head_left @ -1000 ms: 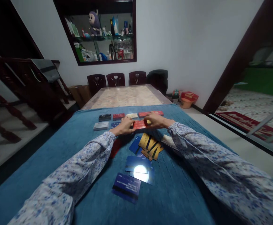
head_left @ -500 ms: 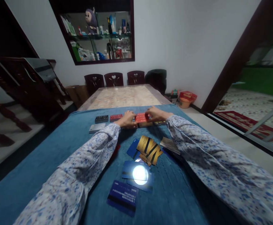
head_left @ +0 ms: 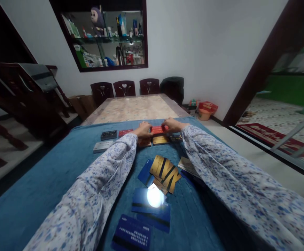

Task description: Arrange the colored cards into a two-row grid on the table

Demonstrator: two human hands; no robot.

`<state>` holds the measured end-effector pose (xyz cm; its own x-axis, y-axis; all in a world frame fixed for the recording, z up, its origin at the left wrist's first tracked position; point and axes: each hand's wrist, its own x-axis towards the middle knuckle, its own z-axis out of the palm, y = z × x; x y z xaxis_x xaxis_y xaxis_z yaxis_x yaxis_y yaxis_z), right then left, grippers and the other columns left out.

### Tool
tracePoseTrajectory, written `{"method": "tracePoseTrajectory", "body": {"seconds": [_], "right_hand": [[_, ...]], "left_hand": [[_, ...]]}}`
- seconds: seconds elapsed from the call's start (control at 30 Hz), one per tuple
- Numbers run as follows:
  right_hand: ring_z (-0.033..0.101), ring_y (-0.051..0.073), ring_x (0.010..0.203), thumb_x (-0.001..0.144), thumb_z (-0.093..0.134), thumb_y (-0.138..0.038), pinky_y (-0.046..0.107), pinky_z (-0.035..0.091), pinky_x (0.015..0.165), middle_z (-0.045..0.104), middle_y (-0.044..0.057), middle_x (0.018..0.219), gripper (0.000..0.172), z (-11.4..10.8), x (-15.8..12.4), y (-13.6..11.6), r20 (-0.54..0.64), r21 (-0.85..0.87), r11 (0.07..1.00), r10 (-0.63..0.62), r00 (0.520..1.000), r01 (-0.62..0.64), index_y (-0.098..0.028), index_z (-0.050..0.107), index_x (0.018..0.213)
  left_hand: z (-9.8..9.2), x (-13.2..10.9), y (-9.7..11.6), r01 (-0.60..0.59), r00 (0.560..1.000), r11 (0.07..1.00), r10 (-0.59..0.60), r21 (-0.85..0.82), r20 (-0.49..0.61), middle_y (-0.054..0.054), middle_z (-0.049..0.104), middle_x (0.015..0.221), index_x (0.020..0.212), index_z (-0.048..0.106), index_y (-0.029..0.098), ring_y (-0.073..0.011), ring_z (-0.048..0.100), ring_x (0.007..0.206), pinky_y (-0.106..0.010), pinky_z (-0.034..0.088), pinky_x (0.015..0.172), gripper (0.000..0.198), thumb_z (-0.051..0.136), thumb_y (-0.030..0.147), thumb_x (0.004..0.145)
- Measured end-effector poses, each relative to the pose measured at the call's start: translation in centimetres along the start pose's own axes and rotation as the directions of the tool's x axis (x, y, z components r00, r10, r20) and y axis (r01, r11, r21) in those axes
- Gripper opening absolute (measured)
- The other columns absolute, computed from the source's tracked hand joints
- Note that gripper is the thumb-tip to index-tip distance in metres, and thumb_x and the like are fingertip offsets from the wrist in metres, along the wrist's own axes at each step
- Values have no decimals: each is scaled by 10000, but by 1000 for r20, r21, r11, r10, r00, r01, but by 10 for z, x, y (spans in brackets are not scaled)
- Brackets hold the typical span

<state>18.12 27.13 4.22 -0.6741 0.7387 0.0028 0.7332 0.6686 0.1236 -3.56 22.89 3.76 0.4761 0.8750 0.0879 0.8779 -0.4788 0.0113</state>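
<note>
Mid-frame, my left hand (head_left: 143, 130) and right hand (head_left: 173, 125) pinch opposite ends of the red cards (head_left: 157, 130), now shifted back beyond the gold stack (head_left: 160, 140), seemingly about in place.

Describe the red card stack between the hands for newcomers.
Near the far edge of the blue fabric cloth are the bare left hand and right hand. Between them sits the red rectangular card stack. Unlike the other red card stack farther left, hands flank it.
</note>
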Motion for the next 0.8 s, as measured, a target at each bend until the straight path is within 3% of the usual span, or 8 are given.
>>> {"method": "tracePoseTrajectory", "body": {"seconds": [0.2,0.8], "right_hand": [[648,263,1090,821,705,-326,286,433,959,763,98,1104,280,3,8,6,44,5,997,80,996,-80,-193,794,1051],[676,240,983,825,686,-325,310,449,918,778,102,1042,277,13,19,9,38,-2,998,65,997,-65,-192,793,1043]], "left_hand": [[2,16,-1,41,999,999,-40,-36,31,-111,658,1157,1011,733,166,-312,542,1161,-400,455,1009,312,635,364,790],[1,18,5,81,992,997,-83,18,98,-127,665,1208,980,733,158,-330,540,1179,-457,476,985,286,591,349,821]]}}
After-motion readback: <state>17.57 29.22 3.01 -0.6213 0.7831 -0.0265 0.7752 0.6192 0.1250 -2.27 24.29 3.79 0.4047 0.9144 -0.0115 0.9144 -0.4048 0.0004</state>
